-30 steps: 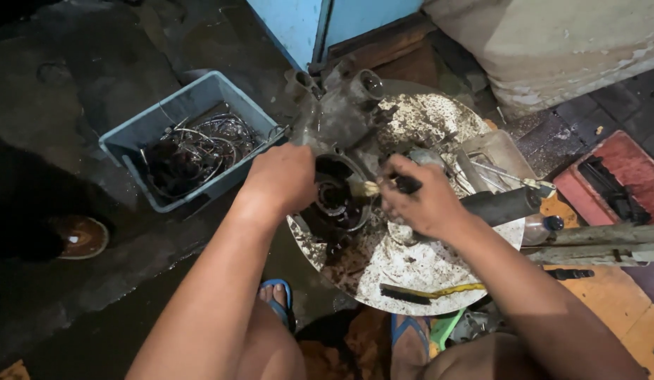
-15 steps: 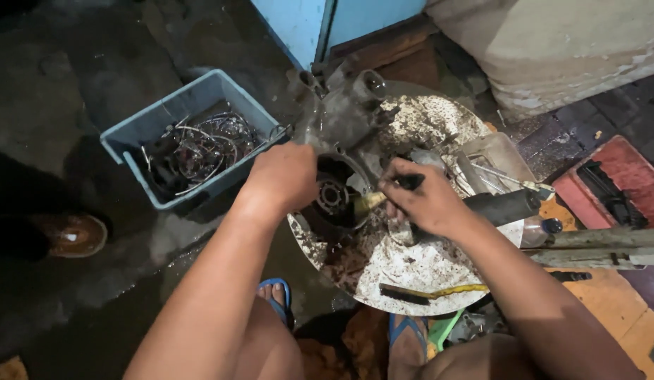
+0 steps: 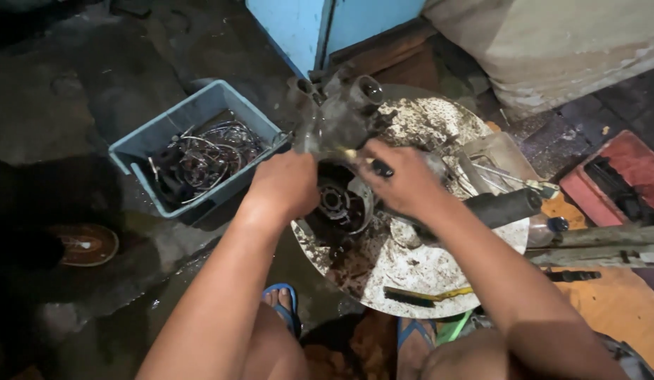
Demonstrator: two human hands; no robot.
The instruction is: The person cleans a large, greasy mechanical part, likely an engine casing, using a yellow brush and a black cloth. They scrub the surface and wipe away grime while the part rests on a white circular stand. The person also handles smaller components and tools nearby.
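The left hand [image 3: 286,184] is curled closed around the edge of a grimy metal engine casing [image 3: 335,123]. The right hand [image 3: 401,179] is closed on a small brush [image 3: 369,163], its pale bristle tip touching the casing just between the two hands. The casing is dark, oily and wet, with a round opening below the hands. It rests on a spattered round tray [image 3: 425,264]. A blue bin [image 3: 193,144] of wire parts sits left of the left hand.

Counted: 2 hands, left [image 3: 288,184] & right [image 3: 401,181]; 1 engine casing [image 3: 337,119]; 1 round tray [image 3: 439,264]; 1 blue bin [image 3: 175,127]; 1 wire brush [image 3: 425,294]; 2 sandalled feet [image 3: 281,302].
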